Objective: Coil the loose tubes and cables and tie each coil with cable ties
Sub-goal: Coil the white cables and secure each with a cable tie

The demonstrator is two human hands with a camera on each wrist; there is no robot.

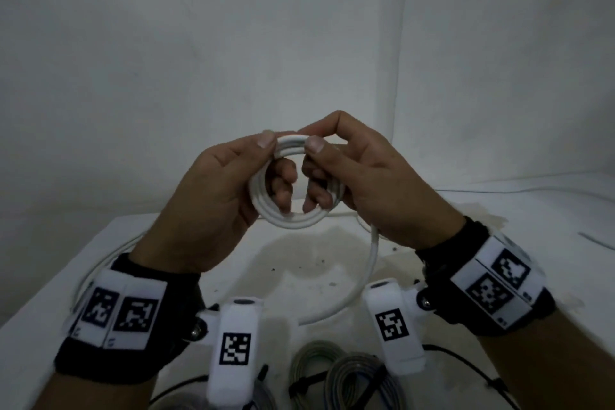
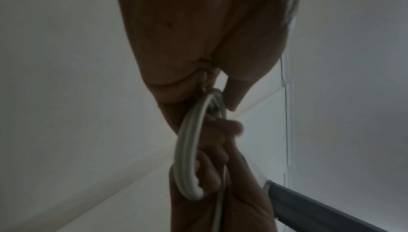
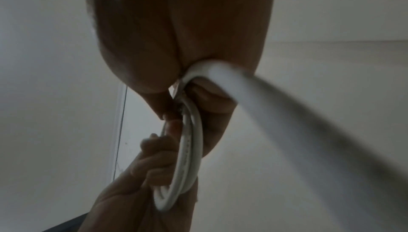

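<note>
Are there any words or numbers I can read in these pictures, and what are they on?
No readable words or numbers.
Left wristband: black-and-white square code patterns, no letters; tiny marks beneath, too small to read.
Right wristband: the same kind of patterns; tiny marks at the edge, too blurred to read.
Two white wrist camera mounts: one pattern each, no text.
White cable coil: faint marks along it in the right wrist view, unreadable.

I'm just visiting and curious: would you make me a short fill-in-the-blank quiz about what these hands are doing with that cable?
1. Both the left hand and the right hand hold a coil of ____ cable.
2. The loose end of the cable hangs down from the ____ hand.
3. The grey coils near the bottom of the head view are already bound with ____ ties.

Missing words: white; right; black
</note>
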